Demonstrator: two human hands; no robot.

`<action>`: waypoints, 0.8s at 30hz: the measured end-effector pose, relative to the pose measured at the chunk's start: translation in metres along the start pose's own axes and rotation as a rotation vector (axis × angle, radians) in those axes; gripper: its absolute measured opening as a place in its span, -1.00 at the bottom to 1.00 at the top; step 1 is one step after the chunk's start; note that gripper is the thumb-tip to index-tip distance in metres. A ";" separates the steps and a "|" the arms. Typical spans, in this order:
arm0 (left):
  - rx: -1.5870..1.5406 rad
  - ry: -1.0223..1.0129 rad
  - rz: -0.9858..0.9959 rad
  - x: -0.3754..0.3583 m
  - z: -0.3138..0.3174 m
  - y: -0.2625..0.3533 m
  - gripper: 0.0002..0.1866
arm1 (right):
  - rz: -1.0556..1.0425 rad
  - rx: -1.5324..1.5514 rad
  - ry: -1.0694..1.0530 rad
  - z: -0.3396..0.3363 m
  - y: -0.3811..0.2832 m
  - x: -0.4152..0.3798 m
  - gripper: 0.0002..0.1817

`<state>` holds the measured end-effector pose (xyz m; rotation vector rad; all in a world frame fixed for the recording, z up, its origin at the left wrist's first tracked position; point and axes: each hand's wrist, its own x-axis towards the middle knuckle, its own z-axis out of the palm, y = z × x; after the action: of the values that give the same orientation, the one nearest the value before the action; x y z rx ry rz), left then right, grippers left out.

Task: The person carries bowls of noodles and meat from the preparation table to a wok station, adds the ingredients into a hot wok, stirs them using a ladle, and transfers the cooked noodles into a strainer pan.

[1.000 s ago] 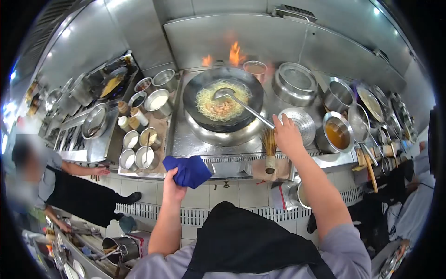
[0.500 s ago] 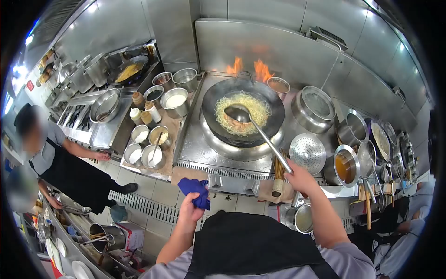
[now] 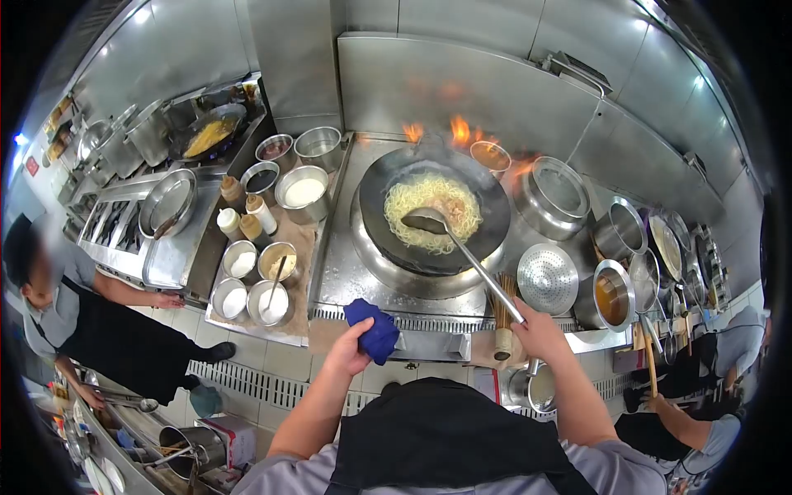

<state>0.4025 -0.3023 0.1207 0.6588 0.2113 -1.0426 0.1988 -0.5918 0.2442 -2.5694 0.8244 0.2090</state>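
Observation:
My right hand (image 3: 546, 337) is closed round the end of a long-handled ladle (image 3: 478, 268). The ladle's bowl rests among pale noodles (image 3: 412, 200) in a dark wok (image 3: 493, 202). Some pinkish pieces (image 3: 450, 208) lie on the noodles, right of the bowl. In front of the stove, my left hand (image 3: 350, 351) grips a folded blue cloth (image 3: 373, 332), apart from the wok. The wok sits on a round burner ring (image 3: 388, 276), with flames (image 3: 459, 130) behind its far rim.
Left of the wok stand seasoning tins (image 3: 268, 304) and squeeze bottles (image 3: 231, 223). To the right are a perforated strainer (image 3: 547, 279), a bamboo brush (image 3: 503, 318), a lidded pot (image 3: 557, 198) and a pot of brown liquid (image 3: 610, 299). Co-workers stand at left (image 3: 107, 330) and right (image 3: 685, 429).
My left hand has shifted right with the blue cloth. The ladle's bowl sits slightly lower in the wok, and the pinkish pieces now lie to its upper right. Flames have spread rightward.

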 end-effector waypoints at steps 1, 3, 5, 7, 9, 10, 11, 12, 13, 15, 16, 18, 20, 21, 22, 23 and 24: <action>0.032 -0.016 0.017 0.002 -0.002 -0.001 -0.60 | 0.002 -0.001 0.004 0.000 -0.003 0.006 -0.40; 0.052 -0.031 0.033 0.004 -0.005 -0.005 -0.61 | 0.079 -0.164 0.097 0.002 -0.008 0.022 -0.41; 0.062 0.011 -0.024 0.004 -0.006 -0.004 -0.60 | 0.079 -0.126 0.148 0.016 -0.001 0.041 -0.41; 0.071 0.029 0.015 0.000 -0.005 -0.009 -0.60 | 0.082 -0.069 0.211 0.030 -0.003 0.056 -0.41; 0.087 0.129 0.072 -0.005 0.009 -0.014 -0.65 | 0.153 0.134 0.279 0.047 -0.009 0.063 -0.45; 0.092 0.132 0.061 -0.005 0.005 -0.015 -0.65 | 0.165 0.137 0.275 0.059 -0.008 0.071 -0.45; 0.085 0.096 0.030 -0.004 -0.003 -0.015 -0.66 | 0.029 0.194 0.268 0.069 -0.007 0.082 -0.48; 0.078 0.054 0.006 0.000 -0.008 -0.016 -0.67 | -0.113 0.249 0.268 0.072 -0.004 0.091 -0.51; 0.046 0.087 0.005 0.006 -0.009 -0.018 -0.66 | -0.113 0.248 0.275 0.062 -0.008 0.093 -0.51; -0.005 0.052 -0.009 0.008 -0.015 -0.017 -0.64 | 0.099 0.854 -0.132 0.039 -0.019 0.086 -0.57; -0.061 0.024 -0.026 0.007 -0.019 -0.016 -0.62 | 0.100 0.857 -0.133 0.037 -0.017 0.079 -0.57; -0.094 -0.051 -0.048 0.005 -0.029 -0.018 -0.61 | 0.067 0.861 0.056 0.035 -0.009 0.061 -0.63; -0.125 -0.127 -0.066 0.001 -0.026 -0.019 -0.59 | 0.097 0.774 0.098 0.022 -0.016 0.037 -0.64; -0.055 -0.053 -0.027 -0.003 -0.019 -0.021 -0.60 | 0.134 0.813 0.083 0.022 -0.016 0.029 -0.65; 0.018 0.019 0.010 -0.005 -0.010 -0.023 -0.60 | 0.174 0.854 0.072 0.023 -0.015 0.024 -0.66; 0.024 0.013 0.004 -0.004 0.001 -0.025 -0.60 | 0.203 0.872 -0.007 0.023 -0.019 0.023 -0.68; 0.016 0.092 0.019 0.001 0.012 -0.026 -0.61 | 0.207 0.874 0.003 0.028 -0.021 0.026 -0.68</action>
<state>0.3787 -0.3190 0.1192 0.7228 0.2759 -0.9981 0.2324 -0.5779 0.2200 -1.6706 0.9195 -0.0879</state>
